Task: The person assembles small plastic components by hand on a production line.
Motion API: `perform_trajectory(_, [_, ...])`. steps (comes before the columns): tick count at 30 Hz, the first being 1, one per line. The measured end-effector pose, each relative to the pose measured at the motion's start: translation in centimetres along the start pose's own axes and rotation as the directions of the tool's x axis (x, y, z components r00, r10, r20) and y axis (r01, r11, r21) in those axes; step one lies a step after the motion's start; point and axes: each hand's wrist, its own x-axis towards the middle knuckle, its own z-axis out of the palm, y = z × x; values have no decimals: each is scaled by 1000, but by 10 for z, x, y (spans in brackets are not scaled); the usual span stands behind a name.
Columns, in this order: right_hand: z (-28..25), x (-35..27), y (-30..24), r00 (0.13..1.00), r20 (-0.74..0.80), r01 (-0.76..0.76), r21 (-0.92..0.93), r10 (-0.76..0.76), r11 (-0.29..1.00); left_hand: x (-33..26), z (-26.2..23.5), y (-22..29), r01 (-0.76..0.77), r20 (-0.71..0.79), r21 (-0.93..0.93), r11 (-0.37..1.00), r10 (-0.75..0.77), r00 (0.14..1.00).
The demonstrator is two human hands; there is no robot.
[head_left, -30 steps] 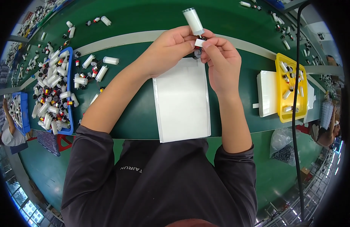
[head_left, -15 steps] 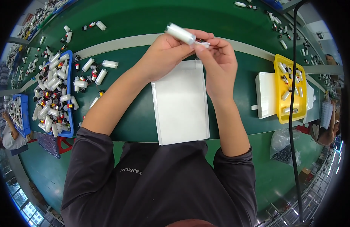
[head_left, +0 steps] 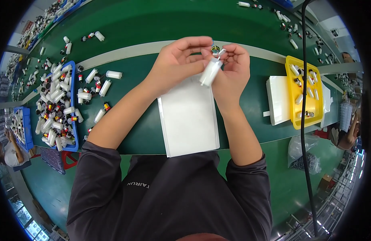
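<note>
Above a stack of white sheets (head_left: 189,120) on the green table, my two hands meet. A white plastic cylinder (head_left: 210,73) with a thin white stem slants down toward me from the fingers of my right hand (head_left: 233,74), which pinch it near the stem. My left hand (head_left: 175,66) has its fingertips closed at a small dark round cap (head_left: 215,50) with a gold-green inside. The left thumb lies close to the cylinder; whether it touches is hard to tell.
To the left, a blue bin (head_left: 76,120) is heaped with similar cylinders and caps; several loose ones (head_left: 105,88) lie beside it. A yellow tray (head_left: 292,96) with a few parts rests on white sheets at right. A black cable (head_left: 304,120) hangs there. Other people sit at both sides.
The cylinder has swung from pointing away to the upper left to pointing down toward me. The round cap's open inside has come into view between my hands.
</note>
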Motion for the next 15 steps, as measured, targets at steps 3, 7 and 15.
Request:
perform_trajectory(3, [5,-2,-3,995,22,97,-181,-94,979,1,0,0,-26,27,36,999,25,999])
perform_trajectory(7, [4,1,-1,977,157,180,-236,-145,955,3,-3,2,19,-58,65,998,-15,998])
perform_trajectory(15, [-6,8,-17,921,276,-351,288,274,891,0,-13,8,-111,64,368,923,94,994])
